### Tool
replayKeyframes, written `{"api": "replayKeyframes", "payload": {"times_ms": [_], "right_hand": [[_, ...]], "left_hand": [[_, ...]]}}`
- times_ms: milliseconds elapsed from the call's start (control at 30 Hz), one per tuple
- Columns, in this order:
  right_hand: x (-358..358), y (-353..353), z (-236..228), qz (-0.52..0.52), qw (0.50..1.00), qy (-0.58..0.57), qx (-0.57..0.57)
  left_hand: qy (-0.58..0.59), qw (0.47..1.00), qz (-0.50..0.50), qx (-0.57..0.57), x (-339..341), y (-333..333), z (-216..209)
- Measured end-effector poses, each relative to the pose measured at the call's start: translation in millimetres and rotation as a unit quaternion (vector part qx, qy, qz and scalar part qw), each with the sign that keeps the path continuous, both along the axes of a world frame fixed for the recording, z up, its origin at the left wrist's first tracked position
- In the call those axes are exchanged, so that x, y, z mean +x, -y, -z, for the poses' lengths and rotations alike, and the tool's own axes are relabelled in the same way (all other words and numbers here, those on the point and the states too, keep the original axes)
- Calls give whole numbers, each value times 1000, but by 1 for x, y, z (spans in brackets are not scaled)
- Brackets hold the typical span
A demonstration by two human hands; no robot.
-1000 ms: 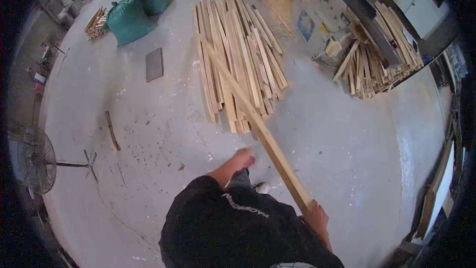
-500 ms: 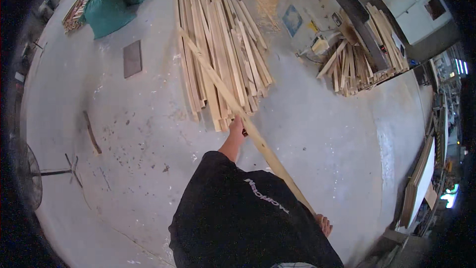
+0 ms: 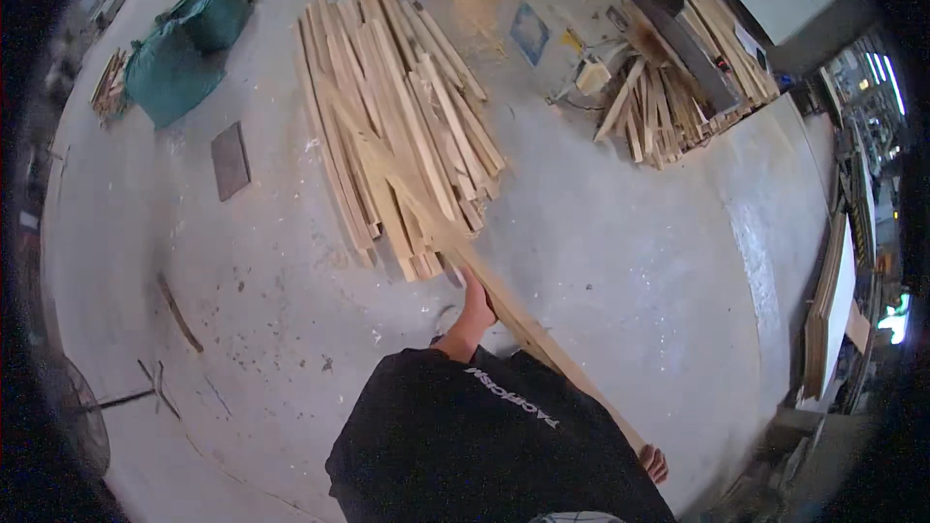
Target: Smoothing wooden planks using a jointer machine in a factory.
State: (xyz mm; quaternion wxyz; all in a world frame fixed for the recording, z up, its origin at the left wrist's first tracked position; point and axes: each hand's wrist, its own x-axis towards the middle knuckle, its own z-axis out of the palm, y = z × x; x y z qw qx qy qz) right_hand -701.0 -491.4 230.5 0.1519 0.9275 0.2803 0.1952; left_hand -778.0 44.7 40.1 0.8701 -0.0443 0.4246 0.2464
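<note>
A long pale wooden plank [image 3: 504,302] runs slantwise from near my right side out over a stack of similar boards. My left hand [image 3: 475,298] is closed around it at about the middle, just short of the stack's near ends. Close to my body at the lower right, my right hand [image 3: 655,464] grips the plank's near end, its fingers curled. Beneath the plank's far part lies the stack of wooden boards [image 3: 407,77] on the floor, roughly lengthwise. Whether the far end touches the stack I cannot tell.
Further right lies another heap of wood strips [image 3: 661,116] under a dark beam [image 3: 683,48]. A green covered bundle [image 3: 174,73] and a flat brown board [image 3: 231,162] are at the left. A stand fan [image 3: 82,416] is lower left; panels [image 3: 828,310] lean at the right.
The plank has turned about its length and shows a broader face. My left hand has come nearer to me. The whole view has shifted, with the stack now lower and further left.
</note>
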Motion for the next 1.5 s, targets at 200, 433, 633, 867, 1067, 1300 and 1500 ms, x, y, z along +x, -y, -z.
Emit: {"api": "replayKeyframes", "payload": {"times_ms": [200,433,633,867,1067,1300,1500], "right_hand": [[34,68,61,28,998,37,45],[114,155,127,97,987,-46,117],[218,211,95,169,958,-147,178],[286,268,55,212,951,-104,200],[339,324,31,325,918,-154,168],[455,397,-7,330,910,-197,154],[554,451,-27,281,920,-253,105]], "left_hand": [[74,994,70,30,71,26,-1],[65,985,118,104,212,90,-41],[-4,972,187,142,358,169,-105],[49,945,295,135,482,250,-117],[82,894,400,183,573,313,-116],[36,903,386,188,694,394,-133],[-15,898,364,247,761,440,-139]]}}
